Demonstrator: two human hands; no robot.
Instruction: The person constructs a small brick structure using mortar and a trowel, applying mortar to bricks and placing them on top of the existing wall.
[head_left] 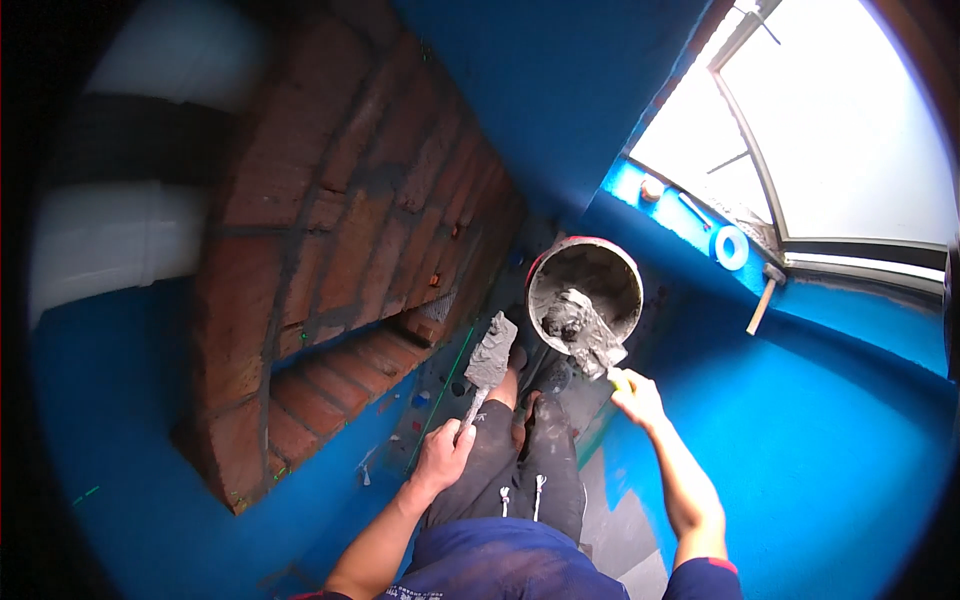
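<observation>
My left hand (443, 456) is closed round the handle of a trowel (490, 352), whose blade carries a layer of grey mortar. In my right hand (637, 397) is the handle of a second tool, a mortar-covered scoop or trowel (592, 335); its exact kind is hidden by the mortar. This tool reaches over the near rim of a round bucket (632, 270) with a reddish outside. Wet grey mortar (566, 308) is heaped on its blade at the bucket's mouth. The left trowel is held apart from the bucket, between it and the brick wall.
A red brick wall (355, 220) with mortar joints stands on the left. At the right, a blue window sill (660, 205) bears a white ring-shaped roll (731, 248) and a hammer (765, 300) whose handle juts over the edge. Grey tiles (620, 520) lie low beside my legs.
</observation>
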